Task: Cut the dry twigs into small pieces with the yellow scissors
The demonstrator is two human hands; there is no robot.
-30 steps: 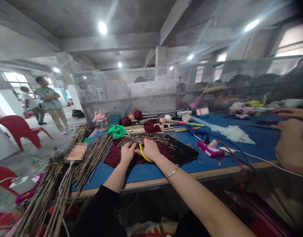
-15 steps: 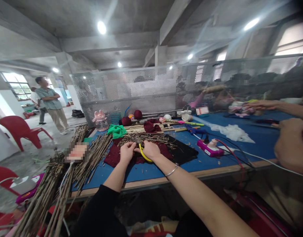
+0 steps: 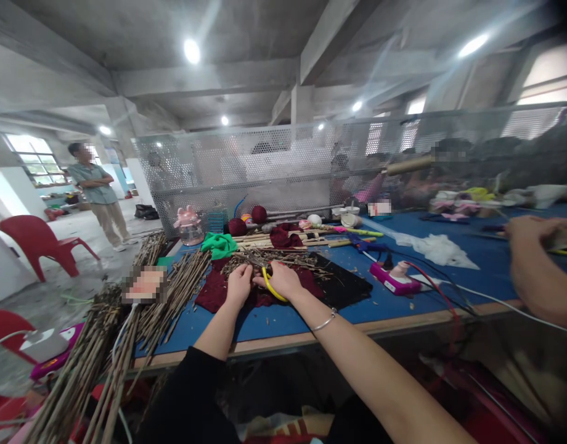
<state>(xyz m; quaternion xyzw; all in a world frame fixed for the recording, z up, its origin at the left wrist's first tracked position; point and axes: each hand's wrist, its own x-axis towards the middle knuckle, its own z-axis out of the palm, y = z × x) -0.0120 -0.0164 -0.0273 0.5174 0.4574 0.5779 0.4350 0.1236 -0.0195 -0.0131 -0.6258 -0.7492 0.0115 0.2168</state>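
Observation:
My right hand [image 3: 283, 280] is closed round the yellow handles of a pair of scissors [image 3: 269, 285], over dark red cloth [image 3: 214, 295] on the blue table [image 3: 283, 320]. My left hand [image 3: 238, 285] sits just left of it, fingers curled, pinching something small at the scissors' blades that I cannot make out. A heap of thin dry twigs [image 3: 269, 256] lies right behind both hands, partly on a black mat [image 3: 343, 285].
Long bundles of sticks [image 3: 98, 357] hang over the table's left edge. A pink glue gun [image 3: 394, 276] with cables lies to the right. Another person's hand [image 3: 537, 265] works at the far right. Red chairs [image 3: 38, 243] and a standing person [image 3: 98, 194] are at the left. Mesh fence [image 3: 283, 172] backs the table.
My hands stay almost still at the scissors. The other person's hands at the right have shifted; the farther one has drawn out of view. One of the two people at the far left has gone.

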